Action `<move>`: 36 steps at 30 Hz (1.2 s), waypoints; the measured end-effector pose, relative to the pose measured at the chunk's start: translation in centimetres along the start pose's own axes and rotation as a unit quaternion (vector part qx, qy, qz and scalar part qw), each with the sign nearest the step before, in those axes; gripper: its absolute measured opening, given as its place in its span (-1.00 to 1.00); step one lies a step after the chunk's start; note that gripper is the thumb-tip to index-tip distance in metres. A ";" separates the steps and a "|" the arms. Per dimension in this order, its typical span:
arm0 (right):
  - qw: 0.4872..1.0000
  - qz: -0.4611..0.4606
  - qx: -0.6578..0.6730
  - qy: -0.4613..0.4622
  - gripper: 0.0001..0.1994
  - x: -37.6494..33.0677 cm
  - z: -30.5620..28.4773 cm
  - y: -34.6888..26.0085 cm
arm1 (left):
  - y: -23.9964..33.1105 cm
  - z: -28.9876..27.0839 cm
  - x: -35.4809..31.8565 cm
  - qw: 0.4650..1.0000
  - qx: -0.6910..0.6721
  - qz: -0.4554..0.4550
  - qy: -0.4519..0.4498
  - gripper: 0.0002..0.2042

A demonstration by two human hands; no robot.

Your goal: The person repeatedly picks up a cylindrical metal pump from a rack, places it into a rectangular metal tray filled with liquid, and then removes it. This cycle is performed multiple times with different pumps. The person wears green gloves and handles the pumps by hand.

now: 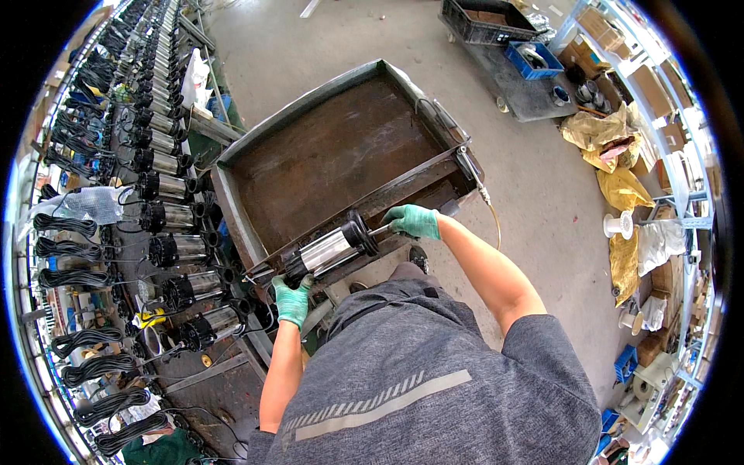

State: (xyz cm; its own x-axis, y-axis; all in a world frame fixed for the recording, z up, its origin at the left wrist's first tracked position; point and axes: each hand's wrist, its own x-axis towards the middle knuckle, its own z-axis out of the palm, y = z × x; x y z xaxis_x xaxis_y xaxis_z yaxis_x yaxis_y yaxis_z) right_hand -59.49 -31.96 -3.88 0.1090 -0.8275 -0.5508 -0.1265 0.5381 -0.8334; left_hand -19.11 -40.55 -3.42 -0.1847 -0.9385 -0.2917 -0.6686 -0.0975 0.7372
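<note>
A submersible pump (325, 253) with a shiny steel barrel and black ends lies across the near edge of a rusty metal tank (310, 159). My left hand (292, 301), in a green glove, is closed around the pump's black left end. At the other end, my gloved right hand (416, 222) wraps around a thin metal rod (380, 230) that meets the black flange. A dark flat piece (449, 208) shows just beyond the right hand. What the rod belongs to is hidden under the fingers.
Rows of similar pumps (178, 249) and coiled black cables (89, 341) fill the bench on the left. A hose with a metal fitting (482, 194) hangs at the tank's right corner. Rightward stand a low platform (535, 108) with crates and shelves with boxes (651, 93).
</note>
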 end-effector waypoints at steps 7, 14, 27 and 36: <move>0.979 -0.026 0.202 -0.025 -0.70 -1.5 0.2 1.0 | 1.8 0.0 -0.6 0.999 0.009 0.030 0.015 -0.28; 0.994 0.048 0.094 -0.003 -0.60 -1.4 -0.3 0.7 | 0.5 0.2 -0.1 1.000 -0.018 0.013 -0.005 -0.31; 0.935 0.068 0.336 0.091 -0.45 -1.4 3.0 -0.5 | 2.5 -0.2 -1.0 1.000 -0.017 0.020 -0.003 -0.16; 0.917 0.011 -0.391 0.081 -0.59 1.8 1.8 -0.4 | 0.3 0.7 0.4 0.999 -0.042 -0.007 -0.003 -0.34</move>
State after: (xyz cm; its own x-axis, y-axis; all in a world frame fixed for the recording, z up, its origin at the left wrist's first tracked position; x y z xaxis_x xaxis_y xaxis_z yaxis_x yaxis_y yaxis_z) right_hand -57.46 -33.39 -4.65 -0.0423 -0.8654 -0.4993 -0.8024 0.3272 -0.4991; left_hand -19.88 -40.72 -3.71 -0.1795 -0.9352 -0.3053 -0.6088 -0.1381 0.7812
